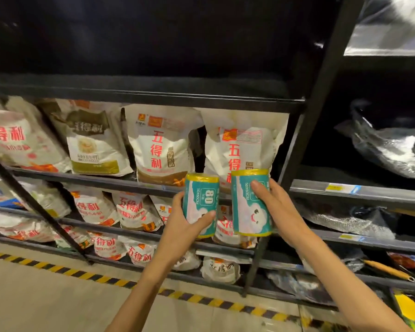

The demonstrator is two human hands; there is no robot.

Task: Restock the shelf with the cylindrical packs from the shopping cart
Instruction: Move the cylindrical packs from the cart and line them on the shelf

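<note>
Both arms are raised in front of the dark metal shelf (249,101), and each hand carries one cylindrical pack. The left hand (177,224) grasps the left pack (200,202) from below and behind, thumb curled across its lower front. The right hand (276,204) grasps the right pack (250,202) from the side, thumb lying over the upper label, the other fingers wrapped round behind.

Both packs stand upright, long axis running from six to twelve o'clock, the tops leaning slightly toward eleven. They are near each other but apart, a thin gap between them, held in the air in front of the rail under the upper bag row. Each is a teal-wrapped roll with yellow ends. On the left one I can read a big "80" and "50X50CM", both turned sideways along the length. The right one shows "50X50CM" too, plus a smiling white cloud lower down.

Behind them, at twelve o'clock, white flour bags (161,144) carry red characters "五得利"; more of the same fill the lower rows toward eight o'clock. At three o'clock a price tag (340,188) is stuck on the neighbouring bay's rail, its print too small to read. Yellow-and-black hazard tape (65,270) runs along the floor at seven o'clock.
</note>
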